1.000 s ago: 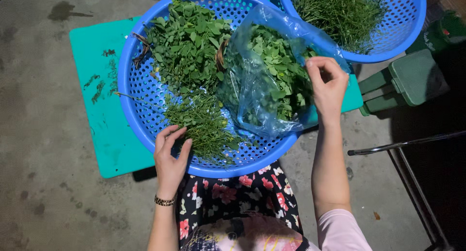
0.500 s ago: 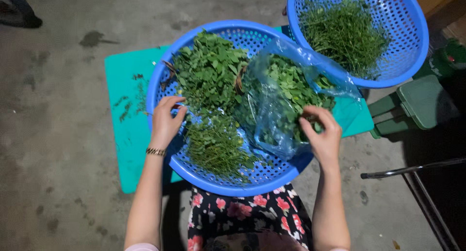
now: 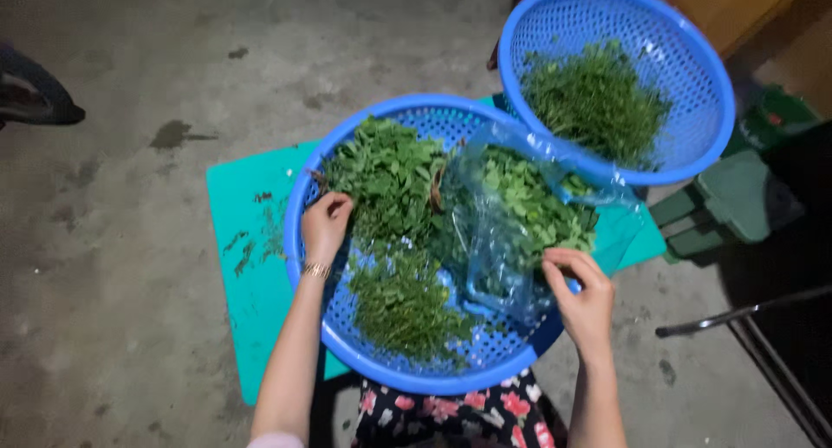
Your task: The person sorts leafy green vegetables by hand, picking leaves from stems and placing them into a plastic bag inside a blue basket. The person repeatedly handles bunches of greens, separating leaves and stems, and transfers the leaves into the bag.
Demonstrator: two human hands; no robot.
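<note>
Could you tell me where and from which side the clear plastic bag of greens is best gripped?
Probably by the loose, crumpled near edge of the bag, from the right, where the right hand already touches it. The film bunches there, free of the leaves filling its far end.

Both my hands have shifted across the basket of greens

My left hand [image 3: 325, 227] has gone from the near rim up to the leafy bunch [image 3: 386, 175] at the left side of the blue basket [image 3: 303, 214]; my right hand [image 3: 585, 301] has dropped from the far edge of the clear plastic bag [image 3: 511, 223] to its near corner, my grip now at the basket's right rim
</note>
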